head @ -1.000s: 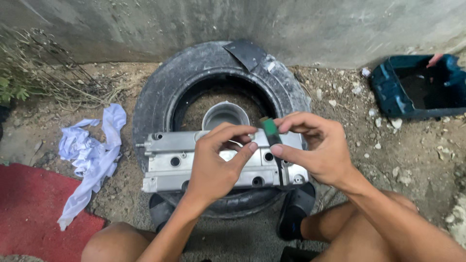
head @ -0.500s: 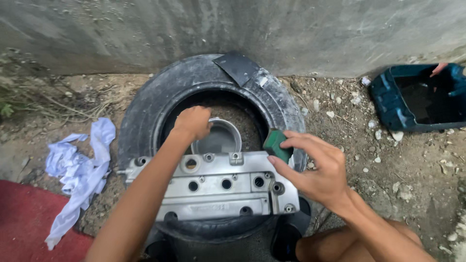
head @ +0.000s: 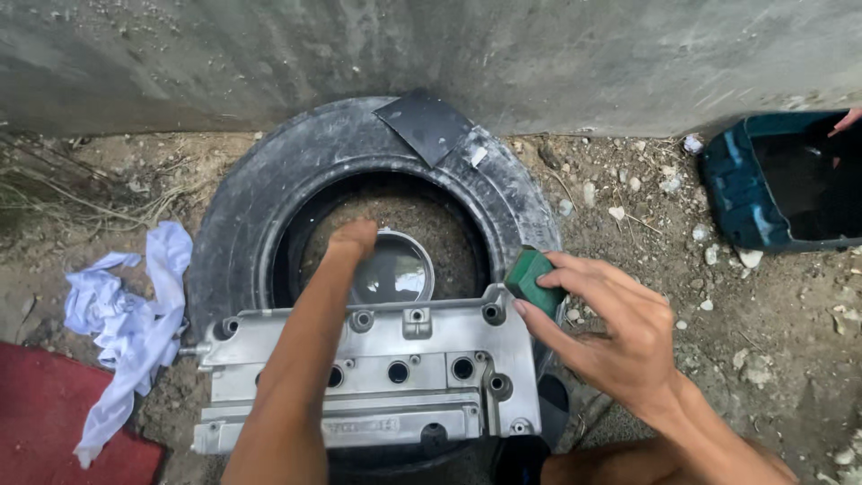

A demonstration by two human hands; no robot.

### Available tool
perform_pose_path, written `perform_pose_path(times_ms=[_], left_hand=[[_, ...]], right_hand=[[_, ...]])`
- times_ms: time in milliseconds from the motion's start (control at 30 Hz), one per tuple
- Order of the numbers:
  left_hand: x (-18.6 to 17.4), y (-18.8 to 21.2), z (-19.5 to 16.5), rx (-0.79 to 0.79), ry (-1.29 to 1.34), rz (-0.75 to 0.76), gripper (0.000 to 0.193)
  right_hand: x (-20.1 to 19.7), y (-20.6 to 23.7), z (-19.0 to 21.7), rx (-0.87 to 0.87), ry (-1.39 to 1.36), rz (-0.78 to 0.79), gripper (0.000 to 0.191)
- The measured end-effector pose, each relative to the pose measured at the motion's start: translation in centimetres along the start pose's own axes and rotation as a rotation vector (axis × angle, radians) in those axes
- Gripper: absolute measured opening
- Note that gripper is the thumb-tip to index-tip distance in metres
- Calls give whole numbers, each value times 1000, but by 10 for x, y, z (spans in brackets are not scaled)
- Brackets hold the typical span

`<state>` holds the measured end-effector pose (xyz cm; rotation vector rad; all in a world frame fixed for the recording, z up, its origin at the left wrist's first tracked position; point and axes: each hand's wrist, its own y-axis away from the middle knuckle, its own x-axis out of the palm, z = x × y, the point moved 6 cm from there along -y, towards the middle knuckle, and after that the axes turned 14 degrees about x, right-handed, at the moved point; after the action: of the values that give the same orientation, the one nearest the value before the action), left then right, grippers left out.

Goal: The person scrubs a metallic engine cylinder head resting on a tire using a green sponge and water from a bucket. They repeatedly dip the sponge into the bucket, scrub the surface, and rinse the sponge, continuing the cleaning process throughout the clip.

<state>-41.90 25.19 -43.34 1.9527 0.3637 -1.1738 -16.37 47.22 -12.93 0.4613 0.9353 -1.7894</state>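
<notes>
So the left hand [head: 352, 241] is reaching down into the middle of the tire [head: 269, 198], fingers curled right at the rim of a small round bowl [head: 400, 269] sitting on the dirt in there. Honestly can't tell if it's actually gripping the bowl or just touching the edge, the hand hides that part. The right hand [head: 620, 332] is pinched shut on a green block [head: 532, 280], thumb underneath and fingers on top, holding it just over the right end of the cover [head: 422, 377], near the top corner. That cover is a silver metal engine piece with round holes along it, lying flat across the near side of the tire, and the left forearm crosses over it. Flat black sheet [head: 426, 124] rests on the far side of the tire by the concrete wall. White rag [head: 130, 323] crumpled on the ground to the left, red mat [head: 45, 422] in the bottom left corner, and a dark teal bin [head: 741, 193] off to the right.
</notes>
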Motion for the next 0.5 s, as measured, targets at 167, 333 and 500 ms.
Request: perform_pose_path(times_ms=[167, 333, 500], left_hand=[[1, 11, -8, -17, 39, 175, 33], [-41, 40, -22, -9, 3, -13, 35], [-108, 72, -28, -21, 19, -304, 29]], right_hand=[[-3, 2, -3, -19, 14, 45, 29], [-2, -2, 2, -32, -5, 72, 30], [-9, 1, 8, 1, -6, 27, 31]])
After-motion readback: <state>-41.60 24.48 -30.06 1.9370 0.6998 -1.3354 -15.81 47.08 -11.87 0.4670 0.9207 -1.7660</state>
